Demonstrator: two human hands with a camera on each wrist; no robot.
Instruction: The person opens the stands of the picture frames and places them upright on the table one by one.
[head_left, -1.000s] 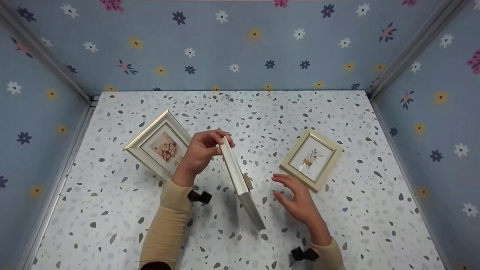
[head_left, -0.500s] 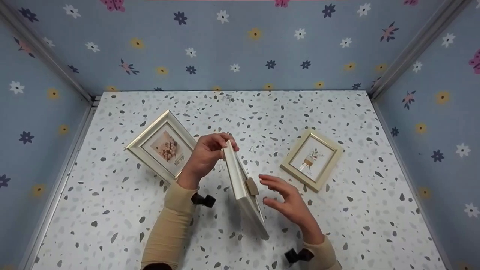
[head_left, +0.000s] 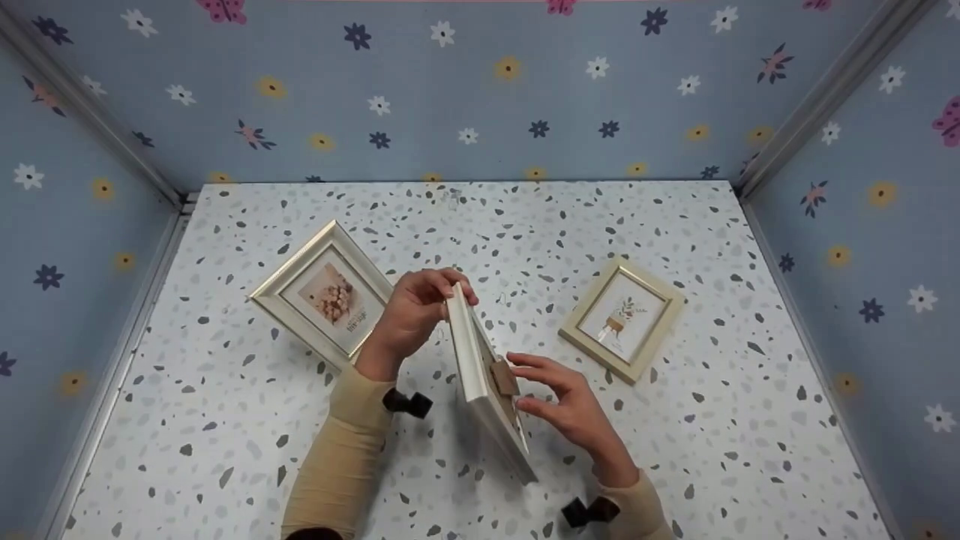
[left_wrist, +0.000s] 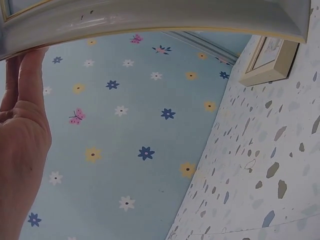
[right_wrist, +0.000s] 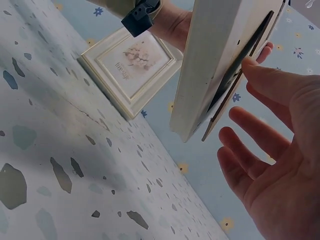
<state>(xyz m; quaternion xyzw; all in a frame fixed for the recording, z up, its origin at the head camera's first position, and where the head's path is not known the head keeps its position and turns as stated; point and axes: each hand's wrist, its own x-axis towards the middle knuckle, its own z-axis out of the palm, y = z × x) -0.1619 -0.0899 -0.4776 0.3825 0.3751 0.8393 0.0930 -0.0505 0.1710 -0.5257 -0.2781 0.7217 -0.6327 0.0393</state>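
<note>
My left hand [head_left: 405, 315] grips the upper end of a white picture frame [head_left: 468, 360], thumb on one side and fingers on the other. It stands on edge, tilted, with its back toward my right hand [head_left: 564, 405]. A brown flap [head_left: 505, 377] sticks out from that back. In the right wrist view, a thin brown board [right_wrist: 231, 95] stands slightly away from the frame's back, and my right thumb tip is right at its edge. The other right fingers are spread and loosely bent beside it. The frame's front is mostly hidden.
A larger white picture frame [head_left: 300, 289] with a flower picture lies at left, partly behind my left hand. A smaller cream picture frame [head_left: 645, 352] lies at right, face up. Flowered walls [head_left: 480, 97] enclose the speckled table [head_left: 517, 225].
My right hand has moved left, up to the brown flap. The held frame has shifted slightly right and turned, showing more of its back. The other two frames stay put.
</note>
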